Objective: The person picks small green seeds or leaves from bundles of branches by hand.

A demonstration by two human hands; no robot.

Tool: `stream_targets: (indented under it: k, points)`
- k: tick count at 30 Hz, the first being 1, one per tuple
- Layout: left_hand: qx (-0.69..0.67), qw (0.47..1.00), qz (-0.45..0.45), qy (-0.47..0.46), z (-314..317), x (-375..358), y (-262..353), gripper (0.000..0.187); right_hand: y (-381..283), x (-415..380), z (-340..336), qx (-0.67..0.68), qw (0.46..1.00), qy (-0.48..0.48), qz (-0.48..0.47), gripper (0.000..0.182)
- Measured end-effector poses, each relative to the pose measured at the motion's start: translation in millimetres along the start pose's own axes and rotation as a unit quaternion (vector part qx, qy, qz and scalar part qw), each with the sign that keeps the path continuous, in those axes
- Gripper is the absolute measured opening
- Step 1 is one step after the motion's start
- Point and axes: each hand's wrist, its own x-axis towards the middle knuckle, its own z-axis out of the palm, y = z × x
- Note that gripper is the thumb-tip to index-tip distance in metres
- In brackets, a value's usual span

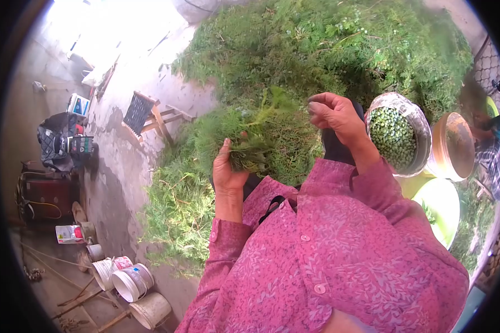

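My left hand [229,173] is closed around a leafy evergreen sprig [252,150], whose feathery green fronds spread above my lap. To the right, my right hand [343,121] hangs in the air with thumb and fingers pinched together. Whatever is between those fingertips, if anything, is too small to make out. Close by my right wrist stands a pale bucket [421,119] holding many small round green cones or berries [391,139]. A big heap of cut evergreen branches [328,47] lies in front of me and continues down my left side.
Beside the bucket are a tan tub [459,145] and a light green basin [440,208]. Another person [497,147] is at the right edge. On the left stand a small wooden folding stool [144,119], a black bag [58,139] and several white buckets [133,282].
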Motion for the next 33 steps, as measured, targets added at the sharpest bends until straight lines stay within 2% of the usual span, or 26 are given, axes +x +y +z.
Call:
stream_targets:
  k: [3, 5, 6, 8, 12, 15, 17, 18, 20, 22, 25, 27, 28, 29, 30, 31, 33]
  points:
    - [-0.04, 0.998, 0.033, 0.029, 2.1, 2.0, -2.4, 0.034, -0.8, -9.3, 6.7, 0.058, 0.997, -0.037, 0.021, 0.026]
    - [-0.153, 0.988, -0.006, -0.026, -12.6, 10.2, -2.2, 0.034, -9.0, -22.1, 31.3, -0.007, 0.988, -0.15, 0.035, 0.029]
    - [-0.153, 0.988, -0.007, -0.026, -8.7, 11.8, -4.2, 0.034, -3.2, -24.8, 42.4, -0.006, 0.988, -0.149, 0.035, 0.029]
    - [-0.096, 0.994, 0.033, 0.038, 3.9, 13.3, -10.7, 0.033, 11.5, -26.8, 63.6, -0.011, 0.981, -0.194, -0.001, 0.035]
    - [-0.053, 0.998, 0.038, 0.008, 9.1, 13.1, -14.2, 0.031, 11.5, -28.5, 84.1, 0.052, 0.979, -0.195, 0.033, 0.037]
    - [-0.04, 0.996, 0.059, 0.055, 15.4, 13.7, -16.1, 0.031, 15.2, -25.0, 87.4, 0.067, 0.98, -0.176, 0.06, 0.032]
    - [-0.043, 0.988, 0.091, 0.121, 23.6, 12.8, -17.3, 0.028, 27.8, -23.5, 86.4, 0.079, 0.979, -0.179, 0.048, 0.03]
    - [-0.043, 0.988, 0.09, 0.121, 20.6, 13.7, -16.1, 0.028, 29.2, -23.7, 86.2, 0.089, 0.978, -0.183, 0.035, 0.028]
    - [-0.109, 0.994, 0.016, -0.008, 9.3, 15.1, -12.8, 0.022, 28.2, -26.2, 84.3, 0.077, 0.978, -0.185, 0.048, 0.025]
    - [-0.114, 0.993, 0.011, -0.017, 5.2, 17.4, -13.1, 0.02, 25.1, -28.1, 81.8, 0.065, 0.978, -0.186, 0.061, 0.021]
    - [-0.117, 0.993, 0.014, -0.021, 9.0, 18.2, -9.5, 0.017, 15.4, -29.3, 75.4, 0.053, 0.974, -0.22, 0.029, 0.017]
    - [-0.116, 0.993, 0.02, -0.013, 14.3, 16.8, -0.1, 0.016, 4.2, -33.5, 66.0, -0.053, 0.975, -0.21, 0.053, 0.018]
    - [-0.115, 0.99, 0.076, 0.007, 17.9, 15.9, 9.9, 0.017, 5.0, -33.5, 59.6, -0.053, 0.975, -0.21, 0.053, 0.018]
    - [-0.114, 0.984, 0.132, 0.027, 22.6, 15.0, 14.9, 0.018, 6.8, -33.0, 52.3, 0.024, 0.973, -0.213, 0.09, 0.019]
    - [-0.134, 0.987, 0.095, 0.0, 35.1, 8.4, 12.2, 0.02, 9.1, -32.3, 48.6, 0.101, 0.963, -0.214, 0.127, 0.02]
    - [-0.132, 0.987, 0.093, 0.002, 34.1, 6.2, 10.2, 0.02, 13.3, -30.6, 48.7, 0.103, 0.963, -0.213, 0.127, 0.02]
    - [-0.075, 0.996, 0.05, -0.022, 35.1, 6.8, 7.3, 0.019, 15.8, -25.1, 52.2, 0.139, 0.945, -0.224, 0.195, 0.022]
